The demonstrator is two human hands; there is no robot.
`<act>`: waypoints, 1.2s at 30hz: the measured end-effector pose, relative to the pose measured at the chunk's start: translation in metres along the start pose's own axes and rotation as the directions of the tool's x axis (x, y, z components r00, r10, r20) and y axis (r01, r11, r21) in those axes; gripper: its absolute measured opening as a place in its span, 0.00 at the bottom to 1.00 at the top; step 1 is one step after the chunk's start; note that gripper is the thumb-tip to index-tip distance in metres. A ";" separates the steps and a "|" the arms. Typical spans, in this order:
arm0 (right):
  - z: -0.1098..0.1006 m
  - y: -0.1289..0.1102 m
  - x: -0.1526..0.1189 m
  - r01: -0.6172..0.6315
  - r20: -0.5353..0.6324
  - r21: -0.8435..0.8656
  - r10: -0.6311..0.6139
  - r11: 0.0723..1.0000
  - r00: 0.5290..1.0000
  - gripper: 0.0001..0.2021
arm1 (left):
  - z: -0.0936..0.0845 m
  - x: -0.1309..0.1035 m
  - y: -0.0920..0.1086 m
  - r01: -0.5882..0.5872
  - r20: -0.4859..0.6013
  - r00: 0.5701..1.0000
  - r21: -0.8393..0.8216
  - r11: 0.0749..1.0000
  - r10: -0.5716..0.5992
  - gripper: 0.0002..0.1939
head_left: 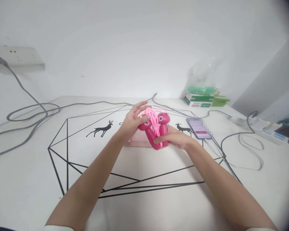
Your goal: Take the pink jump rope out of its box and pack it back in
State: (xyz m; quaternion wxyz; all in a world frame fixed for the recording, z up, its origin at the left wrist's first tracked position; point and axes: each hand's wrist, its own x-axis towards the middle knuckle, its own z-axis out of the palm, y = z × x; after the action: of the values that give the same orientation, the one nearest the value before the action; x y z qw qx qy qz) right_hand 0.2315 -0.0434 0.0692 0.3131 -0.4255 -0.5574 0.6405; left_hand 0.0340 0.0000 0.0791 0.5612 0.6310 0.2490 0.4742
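Observation:
A pink jump rope [155, 125] is held up over the middle of the table, its light pink cord bundled between two darker pink handles with cartoon eyes. My left hand [134, 119] grips the upper left part, thumb pressed on one handle's head and fingers partly hidden behind. Lower on the right, my right hand [177, 137] is closed around the handles, its thumb across the front near the cord. Behind and below the rope lies a flat pink item [140, 141], partly covered; its kind is not clear.
A phone [199, 128] lies right of my right hand. Green and white boxes [199, 98] with a plastic bag [202, 77] on top stand at the back right. A power strip [262, 130] sits at the right; a grey cable [86, 103] runs along the back.

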 end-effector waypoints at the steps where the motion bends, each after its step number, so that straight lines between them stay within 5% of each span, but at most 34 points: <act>1: 0.002 -0.001 -0.001 -0.005 0.020 -0.036 0.006 0.999 1.000 0.15 | -0.003 -0.001 0.005 0.004 0.033 0.999 0.081 0.997 -0.007 0.30; 6: 0.011 -0.001 0.000 -0.025 0.072 -0.127 0.034 0.992 0.997 0.20 | -0.008 -0.006 0.021 0.037 0.128 0.985 0.478 0.877 -0.112 0.29; 13: 0.013 0.000 0.000 -0.010 0.097 -0.180 0.028 0.984 0.995 0.17 | -0.005 -0.006 0.023 0.075 0.094 0.981 0.620 0.781 -0.169 0.35; 18: 0.016 0.000 -0.002 0.037 0.089 -0.215 -0.019 0.976 0.996 0.09 | -0.006 -0.005 0.017 0.010 0.132 0.987 0.536 0.844 -0.095 0.28; 25: 0.013 -0.004 -0.004 0.036 0.039 -0.232 -0.028 0.972 0.999 0.12 | -0.002 -0.004 0.013 -0.009 0.115 0.992 0.448 0.894 -0.048 0.21; 36: 0.006 -0.002 0.001 0.048 -0.054 0.137 -0.041 0.989 0.998 0.24 | -0.006 0.001 -0.009 0.063 -0.165 0.986 0.233 0.970 -0.024 0.28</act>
State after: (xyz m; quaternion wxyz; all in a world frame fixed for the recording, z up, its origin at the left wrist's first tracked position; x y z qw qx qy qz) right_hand 0.2250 -0.0449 0.0708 0.3701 -0.4064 -0.5129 0.6595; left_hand 0.0312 0.0059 0.0709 0.4700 0.6477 0.3622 0.4779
